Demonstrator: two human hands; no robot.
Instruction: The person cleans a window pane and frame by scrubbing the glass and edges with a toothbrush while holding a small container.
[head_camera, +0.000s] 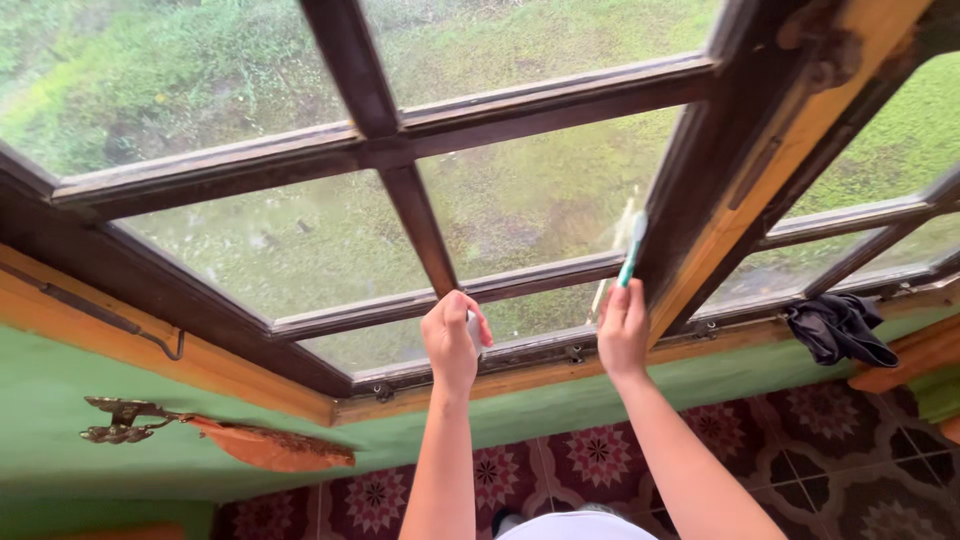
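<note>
Gripping a teal toothbrush (631, 252), right hand (622, 330) has fingers wrapped around its handle, bristle end up against the glass pane (545, 195) beside the dark wooden window frame (420, 225). Left hand (453, 342) closed around a small white object (474, 330), near the lower rail. Dark cloth (838, 328) on the sill, right. Grass beyond.

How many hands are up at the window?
2: the left hand grips something small and white at the lower window bar, and the right hand holds a teal brush against the glass.
</note>
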